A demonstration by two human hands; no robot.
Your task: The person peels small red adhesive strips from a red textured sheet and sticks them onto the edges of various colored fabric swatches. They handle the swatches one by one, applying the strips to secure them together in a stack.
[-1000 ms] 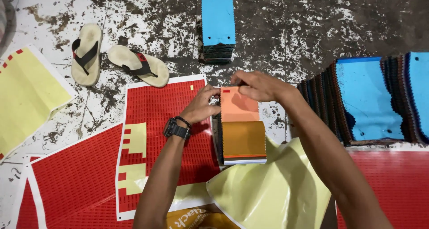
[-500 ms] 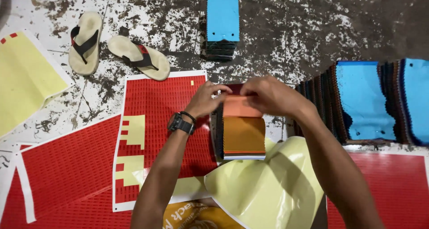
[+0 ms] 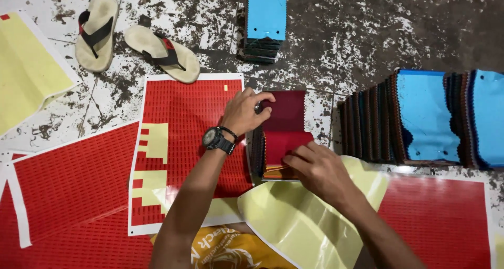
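At the far left a pale yellow backing sheet (image 3: 29, 72) lies on the stained, speckled floor (image 3: 346, 33). Just right of it a pair of cream flip-flops (image 3: 134, 40) with dark straps rests side by side. Below them red sticker sheets (image 3: 73, 180) overlap one another, and the nearest one (image 3: 184, 117) shows yellow patches where pieces have been peeled away.

The left hand (image 3: 242, 111), with a black wristwatch (image 3: 216, 139) on its wrist, rests over the right edge of that red sheet. Its fingers curl onto the top left corner of a stack of fabric swatches (image 3: 283, 135), pinching the upper edge of the raised dark maroon swatch; the grip is closed on that swatch stack.

The swatch stack lies on the floor in the middle, between the red sheet and a long row of swatch bundles. Its top leaf is maroon, and orange and other colours show in the layers at its lower edge. The right hand (image 3: 320, 172) lies across the lower end of the stack, fingertips pressed flat against the layered edges, holding it down rather than closed around it.

Beneath the right forearm a curled yellow backing sheet (image 3: 294, 222) overlaps another red sheet (image 3: 436, 222). Above the stack, a separate bundle topped in sky blue (image 3: 266, 12) sits well apart. At the right, the row of dark swatch bundles (image 3: 420, 117) stands with blue faces showing.
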